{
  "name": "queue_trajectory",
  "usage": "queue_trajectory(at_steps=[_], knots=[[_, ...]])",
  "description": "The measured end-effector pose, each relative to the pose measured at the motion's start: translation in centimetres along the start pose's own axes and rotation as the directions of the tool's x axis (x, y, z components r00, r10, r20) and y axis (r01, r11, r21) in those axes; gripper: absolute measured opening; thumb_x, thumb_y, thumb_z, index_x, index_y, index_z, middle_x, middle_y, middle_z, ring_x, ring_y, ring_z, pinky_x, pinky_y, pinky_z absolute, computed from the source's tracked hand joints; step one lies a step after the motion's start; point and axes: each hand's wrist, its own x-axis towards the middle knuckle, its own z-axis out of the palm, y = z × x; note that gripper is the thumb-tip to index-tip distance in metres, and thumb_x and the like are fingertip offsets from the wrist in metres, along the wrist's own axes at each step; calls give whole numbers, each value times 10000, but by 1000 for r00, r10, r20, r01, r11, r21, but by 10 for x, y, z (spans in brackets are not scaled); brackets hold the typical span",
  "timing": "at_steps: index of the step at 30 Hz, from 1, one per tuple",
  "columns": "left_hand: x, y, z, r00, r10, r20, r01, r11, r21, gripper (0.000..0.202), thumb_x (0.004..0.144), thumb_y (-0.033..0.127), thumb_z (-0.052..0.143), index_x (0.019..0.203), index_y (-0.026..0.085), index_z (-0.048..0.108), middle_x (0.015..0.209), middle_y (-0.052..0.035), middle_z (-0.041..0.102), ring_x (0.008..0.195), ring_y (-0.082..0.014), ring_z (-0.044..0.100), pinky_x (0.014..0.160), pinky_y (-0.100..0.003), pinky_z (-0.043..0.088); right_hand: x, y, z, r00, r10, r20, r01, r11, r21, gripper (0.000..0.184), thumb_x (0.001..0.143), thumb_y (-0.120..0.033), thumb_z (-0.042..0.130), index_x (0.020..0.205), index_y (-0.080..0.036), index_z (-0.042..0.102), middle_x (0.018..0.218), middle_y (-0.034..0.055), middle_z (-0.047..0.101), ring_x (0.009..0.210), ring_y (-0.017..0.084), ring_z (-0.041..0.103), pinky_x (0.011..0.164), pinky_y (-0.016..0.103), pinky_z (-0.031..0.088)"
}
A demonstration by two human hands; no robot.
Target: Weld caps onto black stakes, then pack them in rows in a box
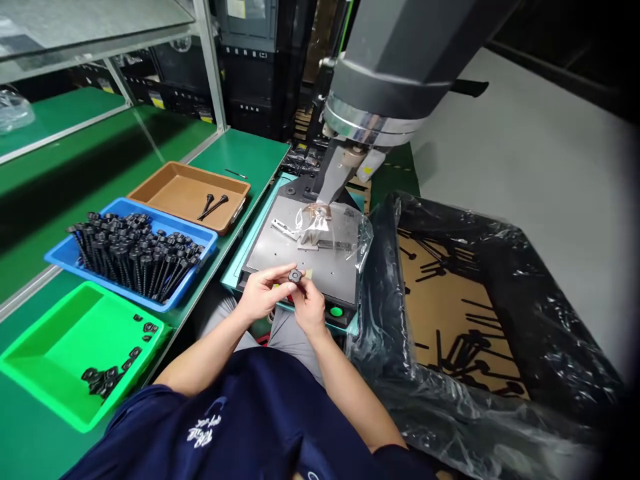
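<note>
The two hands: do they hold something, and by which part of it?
The left hand and right hand hold a small black part by its outer edge, at the fingertips; its underside is hidden.

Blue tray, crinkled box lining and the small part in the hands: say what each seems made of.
Blue tray: probably moulded plastic, semi-gloss, from its even colour and rounded corners.
Box lining: apparently thin plastic film, glossy, given its wrinkles and bright glints.
Small part: dark, low-sheen; perhaps plastic, possibly coated metal, too small to settle.
</note>
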Motion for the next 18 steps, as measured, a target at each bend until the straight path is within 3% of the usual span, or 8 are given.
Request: queue_trajectory(at_steps=[6,12,15,18], knots=[[-11,6,-15,993,62,-101,-47,989,139,498,755,386,797,1201,177,718,1108,-107,764,966,-231,720,914,-371,571,1,1,21,990,13,141,-30,993,118,341,965,-511,582,1056,-200,689,1020,95,756,951,248,719,872,375,568],[-44,35,-38,974,38,-222,45,933,358,227,859,363,668,908,159,755,858,-54,735,802,-178,673,774,-296,545,-16,-2,55,907,58,417,-169,957,234,319,952,-469,617,1101,-196,690,1101,108,742,1020,250,706,931,399,564],[-72,62,-55,930,111,-349,43,913,405,200,856,341,680,923,166,751,916,-70,734,844,-181,675,788,-295,544,-19,-3,71,851,29,524,-207,936,284,398,921,-474,656,1200,-190,665,1168,128,725,1081,262,694,969,421,556],[-99,90,-81,844,232,-483,49,864,502,177,840,328,700,912,174,750,1008,-89,727,926,-185,672,824,-300,543,-22,-5,82,807,50,589,-282,909,308,407,924,-486,643,1189,-178,660,1064,126,750,967,250,730,902,423,592]])
